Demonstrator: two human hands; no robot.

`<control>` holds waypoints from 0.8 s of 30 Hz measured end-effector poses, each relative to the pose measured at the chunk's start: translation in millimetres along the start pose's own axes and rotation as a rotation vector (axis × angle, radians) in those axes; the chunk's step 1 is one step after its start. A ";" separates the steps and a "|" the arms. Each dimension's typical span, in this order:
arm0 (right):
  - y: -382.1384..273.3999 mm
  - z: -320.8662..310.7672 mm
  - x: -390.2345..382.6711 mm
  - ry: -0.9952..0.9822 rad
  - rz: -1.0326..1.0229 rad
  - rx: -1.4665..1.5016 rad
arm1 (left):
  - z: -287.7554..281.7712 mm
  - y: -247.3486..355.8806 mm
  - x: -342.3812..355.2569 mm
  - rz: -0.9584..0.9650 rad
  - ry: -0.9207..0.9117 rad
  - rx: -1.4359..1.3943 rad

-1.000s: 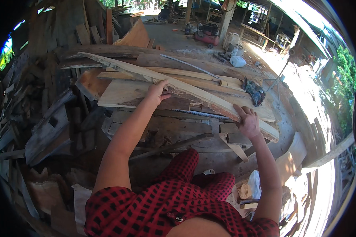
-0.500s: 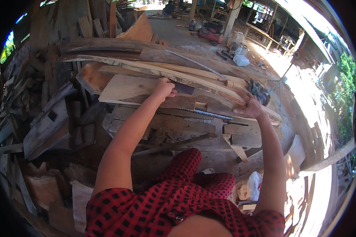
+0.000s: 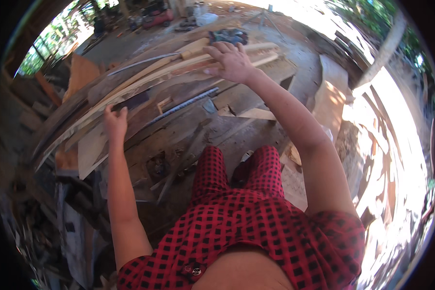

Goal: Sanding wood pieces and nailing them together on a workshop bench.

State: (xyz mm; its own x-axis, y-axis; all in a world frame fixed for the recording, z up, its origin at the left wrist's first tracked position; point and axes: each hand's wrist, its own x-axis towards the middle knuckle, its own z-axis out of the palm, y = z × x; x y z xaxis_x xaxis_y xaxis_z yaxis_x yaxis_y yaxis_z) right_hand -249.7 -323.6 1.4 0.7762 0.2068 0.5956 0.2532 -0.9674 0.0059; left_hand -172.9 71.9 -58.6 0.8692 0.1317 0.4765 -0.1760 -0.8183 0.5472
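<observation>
A long wooden plank with a rough edge runs from the lower left to the upper right over other boards. My left hand is closed, thumb and fingers pinching the plank's near edge. Just right of it, a dark flat piece lies under that edge. My right hand has its fingers spread over the plank's right part; whether the palm presses on it I cannot tell. Below the plank are a wide pale board and a dark strip with light marks.
A thin metallic strip lies across the far boards. Beyond my right hand sits a dark crumpled bundle. Scrap timber is piled at the left. A pale wood offcut sticks out on the right, and a red machine stands far back.
My view has swung to the right. The right hand's fingers have spread from their hold around the plank's edge. My left hand still pinches the plank beside the dark piece.
</observation>
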 end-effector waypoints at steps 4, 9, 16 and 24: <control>7.9 -47.6 -99.6 0.007 0.001 0.018 | -25.1 54.8 -50.7 0.191 0.145 -0.094; 63.2 -113.8 -276.5 -0.269 0.425 -0.040 | -9.0 134.8 -126.8 0.356 -0.076 -0.468; 28.5 -167.4 -495.4 -0.276 1.419 0.219 | 93.7 232.1 -230.0 0.543 -0.858 -0.728; -33.3 -70.1 -590.1 -0.364 1.442 0.223 | 242.5 255.6 -390.1 -0.238 -1.635 -0.814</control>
State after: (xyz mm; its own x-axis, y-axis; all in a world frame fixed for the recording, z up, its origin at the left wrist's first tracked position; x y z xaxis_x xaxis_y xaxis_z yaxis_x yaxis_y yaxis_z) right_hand -756.6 -423.8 -293.9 0.5176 -0.8204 -0.2430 -0.7777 -0.3326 -0.5335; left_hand -445.0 -324.3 -271.5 0.3453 -0.8268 -0.4441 0.2821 -0.3598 0.8893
